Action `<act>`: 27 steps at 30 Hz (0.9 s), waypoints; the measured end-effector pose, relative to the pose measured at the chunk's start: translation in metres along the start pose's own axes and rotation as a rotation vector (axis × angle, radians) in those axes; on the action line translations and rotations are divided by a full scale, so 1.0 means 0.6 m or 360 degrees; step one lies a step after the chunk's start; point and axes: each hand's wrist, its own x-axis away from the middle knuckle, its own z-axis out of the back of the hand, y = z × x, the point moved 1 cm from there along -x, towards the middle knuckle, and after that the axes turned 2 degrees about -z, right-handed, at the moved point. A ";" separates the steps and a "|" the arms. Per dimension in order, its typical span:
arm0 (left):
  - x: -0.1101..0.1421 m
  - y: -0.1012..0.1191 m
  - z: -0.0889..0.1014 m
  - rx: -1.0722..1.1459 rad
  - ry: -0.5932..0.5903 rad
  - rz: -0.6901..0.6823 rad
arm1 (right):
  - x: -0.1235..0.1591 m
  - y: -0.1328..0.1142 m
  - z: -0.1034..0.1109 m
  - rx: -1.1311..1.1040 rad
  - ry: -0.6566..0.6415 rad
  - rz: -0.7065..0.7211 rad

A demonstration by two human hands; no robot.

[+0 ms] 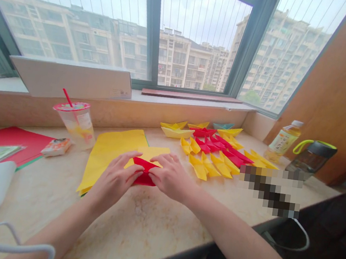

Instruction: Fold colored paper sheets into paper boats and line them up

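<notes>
Red paper is pinched between the closed fingers of my left hand and right hand, near the middle of the table.

matt red paper above smooth, mottled stone-look counter

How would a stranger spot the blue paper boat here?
Find the window, then the folded paper shapes below it. In their back row sits the boat, behind a yellow one. Its neighbours are yellow or red; it alone is blue.
</notes>
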 end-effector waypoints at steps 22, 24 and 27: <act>-0.004 0.012 0.007 -0.0037 -0.0004 -0.0148 | -0.002 -0.001 0.004 0.0027 0.0040 0.0093; -0.006 0.013 0.008 -0.0041 0.0029 -0.0179 | -0.003 -0.003 0.003 0.0064 0.0036 0.0125; -0.008 0.014 0.008 -0.0020 0.0076 -0.0186 | -0.005 -0.008 0.004 0.0116 0.0048 0.0162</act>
